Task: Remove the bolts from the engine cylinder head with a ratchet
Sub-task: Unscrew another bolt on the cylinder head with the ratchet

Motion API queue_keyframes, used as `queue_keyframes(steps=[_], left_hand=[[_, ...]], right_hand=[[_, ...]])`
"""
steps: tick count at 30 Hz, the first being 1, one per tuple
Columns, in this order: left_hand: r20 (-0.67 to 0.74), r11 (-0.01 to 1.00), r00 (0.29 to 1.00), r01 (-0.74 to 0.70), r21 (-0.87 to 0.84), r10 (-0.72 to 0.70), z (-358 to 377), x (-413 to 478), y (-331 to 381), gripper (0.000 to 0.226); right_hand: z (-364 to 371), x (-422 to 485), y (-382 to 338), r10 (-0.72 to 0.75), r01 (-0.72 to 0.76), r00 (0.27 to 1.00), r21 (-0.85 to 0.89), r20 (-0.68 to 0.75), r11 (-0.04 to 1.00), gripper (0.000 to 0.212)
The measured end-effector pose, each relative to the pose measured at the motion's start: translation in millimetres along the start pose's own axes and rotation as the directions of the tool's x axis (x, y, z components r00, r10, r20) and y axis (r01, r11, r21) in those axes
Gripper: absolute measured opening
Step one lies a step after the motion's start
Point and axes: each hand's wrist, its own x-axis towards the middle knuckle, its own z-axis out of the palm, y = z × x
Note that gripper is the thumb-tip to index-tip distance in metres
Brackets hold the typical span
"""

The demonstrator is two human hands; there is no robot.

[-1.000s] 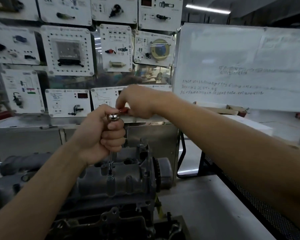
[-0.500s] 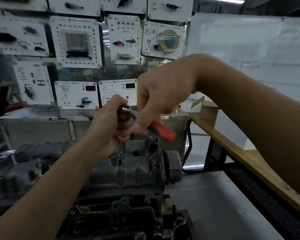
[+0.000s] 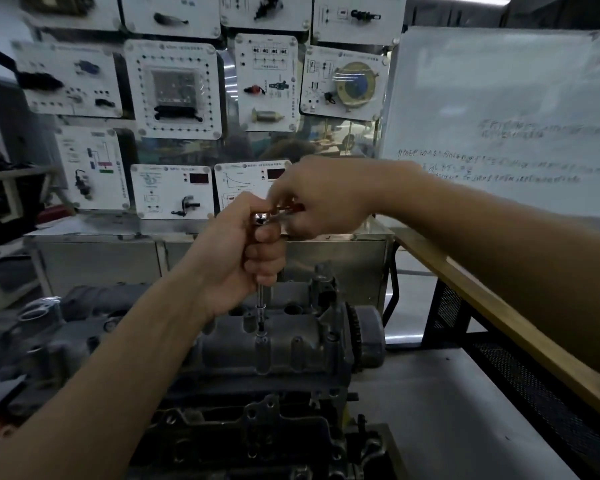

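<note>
Ratchet (image 3: 262, 218) stood over cylinder head (image 3: 291, 348), extension (image 3: 260, 299) running straight down onto bolt (image 3: 261, 336). Left hand (image 3: 243, 261) wrapped the extension above cylinder head; right hand (image 3: 323, 199) clamped the sideways handle (image 3: 293, 207).

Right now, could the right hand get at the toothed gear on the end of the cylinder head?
Probably yes. The right hand grips the ratchet handle above the cylinder head; the toothed gear sits below it, with nothing visible between. It must let go first.
</note>
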Motion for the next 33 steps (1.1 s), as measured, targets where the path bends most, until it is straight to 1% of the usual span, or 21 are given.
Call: queue_keyframes(steps=[2, 3, 5, 7, 9, 10, 11, 13, 14, 15, 16, 18, 20, 22, 24, 26, 27, 28, 30, 32, 33], left_hand=[[-0.111, 0.999, 0.994, -0.006, 0.044, 0.011, 7.9, 1.6, 0.5, 0.045], [-0.169, 0.998, 0.985, -0.018, 0.059, 0.027, 11.7, 2.1, 0.1, 0.043], [-0.267, 0.994, 0.960, -0.059, 0.092, 0.082, 18.4, 2.4, -2.0, 0.038], [-0.317, 0.990, 0.941, -0.092, 0.107, 0.122, 21.7, 1.5, -3.6, 0.034], [-0.309, 0.990, 0.943, -0.095, 0.100, 0.122, 20.1, -0.5, -3.1, 0.035], [-0.276, 0.991, 0.955, -0.082, 0.104, 0.108, 18.2, -1.9, -2.5, 0.037], [-0.227, 0.991, 0.970, -0.066, 0.118, 0.092, 16.4, -2.7, -2.0, 0.039], [-0.133, 0.987, 0.989, -0.039, 0.155, 0.060, 14.9, -2.0, -1.2, 0.043], [-0.105, 0.988, 0.994, -0.023, 0.156, 0.039, 14.7, -0.8, -0.7, 0.044], [-0.080, 0.990, 0.997, -0.003, 0.143, 0.015, 14.1, 0.4, 0.2, 0.045], [-0.050, 0.992, 0.999, 0.014, 0.124, -0.008, 12.4, 1.6, 1.3, 0.045], [-0.001, 0.997, 0.999, 0.037, 0.074, -0.037, 7.0, 2.8, 3.9, 0.045], [-0.008, 0.999, 0.999, 0.043, 0.026, -0.043, 1.3, 0.7, 5.1, 0.045], [-0.056, 0.999, 0.998, 0.026, 0.024, -0.025, -0.2, 0.0, 4.2, 0.046], [-0.096, 0.999, 0.995, 0.016, 0.052, -0.011, 3.0, 1.7, 3.3, 0.047], [-0.121, 0.996, 0.992, 0.032, 0.089, -0.021, 8.4, 4.1, 3.2, 0.047], [-0.132, 0.993, 0.991, 0.036, 0.113, -0.021, 11.2, 4.7, 2.9, 0.048], [-0.143, 0.990, 0.990, 0.031, 0.141, -0.010, 14.1, 5.0, 2.3, 0.047], [-0.173, 0.983, 0.984, 0.002, 0.184, 0.031, 19.4, 4.2, 0.7, 0.042], [-0.211, 0.980, 0.975, -0.029, 0.198, 0.071, 22.2, 2.8, -0.5, 0.033], [-0.214, 0.980, 0.973, -0.039, 0.194, 0.081, 21.6, 2.5, -0.8, 0.032]], right_hand=[[-23.5, -11.3, 2.6, 0.102, -0.094, 0.983, -0.057, 0.152, 0.994, 0.037], [-32.8, -15.8, 2.4, 0.103, -0.105, 0.963, -0.005, 0.250, 0.994, 0.045], [-39.5, -21.3, -0.1, -0.001, -0.088, 0.914, 0.203, 0.406, 0.975, 0.053], [-38.0, -21.9, -4.6, -0.096, -0.106, 0.888, 0.402, 0.450, 0.909, 0.054], [-34.9, -19.5, -2.9, -0.127, -0.126, 0.879, 0.482, 0.459, 0.867, 0.048], [-33.2, -17.2, 0.9, -0.105, -0.128, 0.886, 0.455, 0.452, 0.881, 0.040], [-30.3, -13.4, 7.8, -0.062, -0.116, 0.900, 0.374, 0.432, 0.920, 0.032], [-18.9, -2.2, 17.2, 0.103, -0.140, 0.959, 0.129, 0.262, 0.982, 0.013], [-9.8, 2.9, 17.6, 0.147, -0.153, 0.983, 0.047, 0.111, 0.987, 0.002], [0.5, 7.8, 16.0, 0.149, -0.149, 0.988, 0.004, -0.029, 0.989, 0.017], [11.1, 12.4, 15.8, 0.109, -0.108, 0.987, 0.014, -0.117, 0.994, 0.025], [20.9, 13.0, 12.0, 0.030, -0.013, 0.985, 0.099, -0.172, 0.995, 0.029], [16.9, 7.1, 12.0, 0.014, 0.011, 0.984, 0.142, -0.176, 0.990, 0.026], [3.7, -1.3, 10.9, 0.060, -0.049, 0.992, 0.099, -0.112, 0.994, 0.025], [-11.1, -10.4, 9.9, 0.132, -0.132, 0.991, 0.034, 0.006, 0.991, 0.028], [-25.8, -20.2, 8.2, 0.161, -0.161, 0.980, -0.009, 0.121, 0.987, 0.031], [-33.3, -24.9, 8.0, 0.149, -0.153, 0.973, 0.009, 0.178, 0.988, 0.034], [-40.1, -29.1, 6.7, 0.114, -0.134, 0.964, 0.068, 0.241, 0.989, 0.037], [-46.0, -32.5, 2.6, -0.055, -0.039, 0.948, 0.285, 0.315, 0.958, 0.039], [-42.3, -29.9, -2.2, -0.194, 0.021, 0.936, 0.501, 0.295, 0.865, 0.035], [-38.9, -27.9, -1.0, -0.211, 0.017, 0.935, 0.558, 0.284, 0.829, 0.034]])
